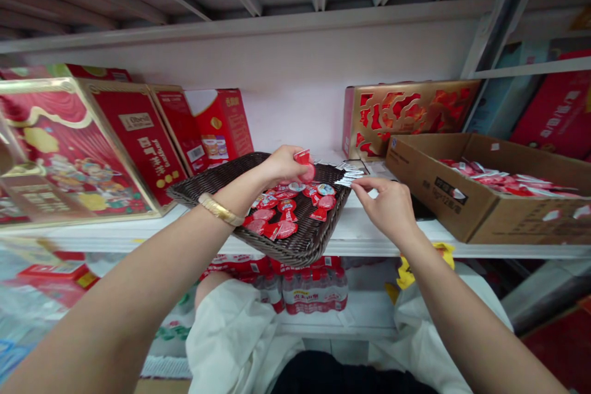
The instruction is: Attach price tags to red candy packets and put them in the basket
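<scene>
My left hand [287,167] is raised over a dark woven wicker basket [207,181] and pinches a red packet [305,165]. A gold bangle [220,209] circles that wrist. Many small red packets [286,212] and some round foil-lidded cups lie loose in the basket. My right hand [383,209] sits at the basket's right rim, its fingertips pinching a strip of small white sachets [348,178]. The basket tilts on the white shelf edge [351,234], partly overhanging it.
A cardboard box [434,191] of red and white packets stands on the shelf at right. Red and gold gift boxes [133,135] line the left, with a gold box [406,117] behind. Another shelf sits overhead; bottle packs [314,292] stand below.
</scene>
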Demonstrator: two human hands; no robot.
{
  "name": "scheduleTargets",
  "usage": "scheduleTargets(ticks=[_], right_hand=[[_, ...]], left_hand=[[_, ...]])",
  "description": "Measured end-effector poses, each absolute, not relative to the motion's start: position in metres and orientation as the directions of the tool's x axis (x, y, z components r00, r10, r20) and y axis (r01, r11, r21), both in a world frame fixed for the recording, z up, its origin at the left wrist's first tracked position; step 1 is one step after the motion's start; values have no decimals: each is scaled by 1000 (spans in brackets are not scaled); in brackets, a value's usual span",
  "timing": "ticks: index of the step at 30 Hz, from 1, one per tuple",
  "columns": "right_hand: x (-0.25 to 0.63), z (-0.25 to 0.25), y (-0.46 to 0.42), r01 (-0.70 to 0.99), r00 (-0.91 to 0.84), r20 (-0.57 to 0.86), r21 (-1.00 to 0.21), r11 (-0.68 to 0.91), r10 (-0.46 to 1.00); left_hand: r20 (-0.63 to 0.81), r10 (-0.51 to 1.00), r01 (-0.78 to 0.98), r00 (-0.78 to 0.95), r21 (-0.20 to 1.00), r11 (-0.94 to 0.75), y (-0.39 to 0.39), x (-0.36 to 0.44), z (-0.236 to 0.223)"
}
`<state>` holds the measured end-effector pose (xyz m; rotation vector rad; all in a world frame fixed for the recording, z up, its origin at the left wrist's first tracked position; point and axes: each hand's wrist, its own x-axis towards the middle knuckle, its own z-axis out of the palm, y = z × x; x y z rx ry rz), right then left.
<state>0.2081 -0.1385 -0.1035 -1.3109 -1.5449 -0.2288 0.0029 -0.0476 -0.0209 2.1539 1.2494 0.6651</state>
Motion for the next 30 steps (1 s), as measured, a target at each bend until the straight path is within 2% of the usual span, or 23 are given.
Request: scheduleTargets(ticks=[3, 6, 10, 14, 20, 24, 30], right_hand=[[205, -100, -149, 745, 244, 796, -519, 418, 554], [203, -101, -162, 604, 401, 775, -625, 495, 489], [205, -105, -176, 427, 501, 714, -695, 578, 489], [207, -109, -186, 423, 480, 705, -707, 566, 522], [207, -116, -186, 471, 315, 774, -629, 618, 548], [205, -120, -185, 490, 265, 785, -610, 623, 560], [202, -118, -186, 556, 253, 813, -566, 609, 524]], left_hand=[[127, 858, 432, 498, 821, -373, -69, 7, -17], [52, 835, 226, 547, 952, -207, -88, 14, -17], [-60, 813, 42, 579, 998, 44, -105, 25, -23], [-92, 769, 2, 632, 993, 117, -116, 35, -31], [-99, 724, -24, 683, 987, 158, -122, 36, -38], [-100, 737, -47, 669, 983, 176, -122, 35, -38], [-21, 730, -39, 683, 997, 65, -121, 34, -45]])
